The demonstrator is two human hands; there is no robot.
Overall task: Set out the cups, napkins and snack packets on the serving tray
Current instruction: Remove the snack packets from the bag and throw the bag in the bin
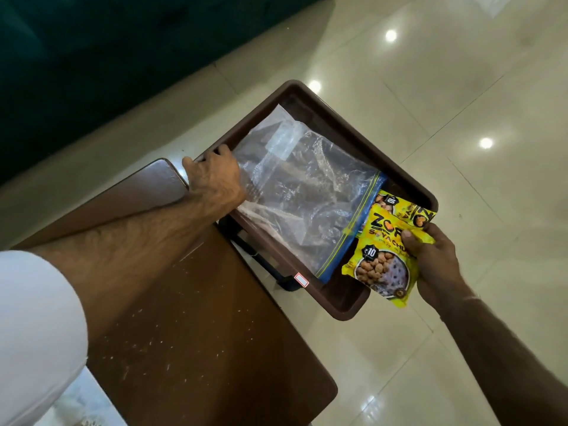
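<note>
A brown serving tray (335, 124) juts out past the edge of a small brown table. My left hand (215, 176) grips the tray's near-left rim. A clear zip bag (304, 192) with a blue seal lies crumpled across the tray's floor. My right hand (430, 259) holds a yellow snack packet (381, 262) over the tray's right end. A second yellow snack packet (399, 207) lies on the tray just behind the held one, partly covered by it. No cups or napkins are in view.
The brown table (190, 318) has a scuffed, speckled top and black legs under the tray. Glossy cream floor tiles (461, 87) spread to the right. A dark green sofa (92, 56) fills the upper left. A white sleeve covers my left upper arm.
</note>
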